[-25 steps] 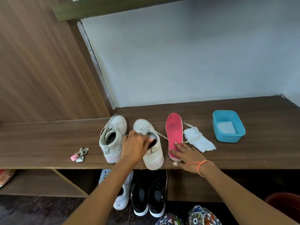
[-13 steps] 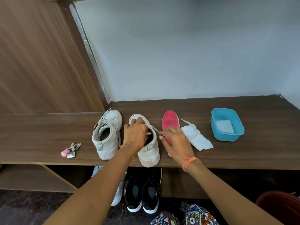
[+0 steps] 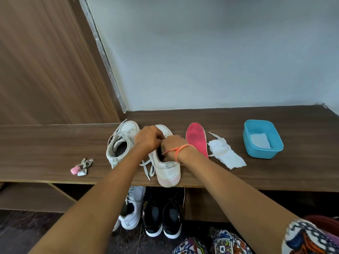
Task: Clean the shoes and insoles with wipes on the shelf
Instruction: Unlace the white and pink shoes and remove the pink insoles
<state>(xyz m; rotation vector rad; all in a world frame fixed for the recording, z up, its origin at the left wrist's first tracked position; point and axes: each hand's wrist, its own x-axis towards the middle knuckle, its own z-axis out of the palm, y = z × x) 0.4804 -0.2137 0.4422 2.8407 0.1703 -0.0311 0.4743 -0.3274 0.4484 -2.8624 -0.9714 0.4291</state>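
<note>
Two white sneakers stand side by side on the wooden shelf (image 3: 45, 143). The left sneaker (image 3: 120, 143) stands alone, untouched. Both my hands are on the right sneaker (image 3: 166, 167): my left hand (image 3: 147, 139) grips its tongue and lace area, and my right hand (image 3: 173, 147) reaches into its opening with curled fingers. What the right fingers hold inside is hidden. A pink insole (image 3: 197, 138) lies flat just right of that sneaker. A crumpled white wipe (image 3: 226, 154) lies beside the insole.
A blue tub (image 3: 263, 140) with a folded white wipe inside sits at the right of the shelf. A small keychain (image 3: 82, 166) lies at the left. Below the shelf stand a white sneaker (image 3: 132, 209) and a black pair (image 3: 164, 215).
My right hand left the pink insole and moved left into the right sneaker's opening. My left hand slid forward over the sneaker's tongue. The camera tilted up slightly.
</note>
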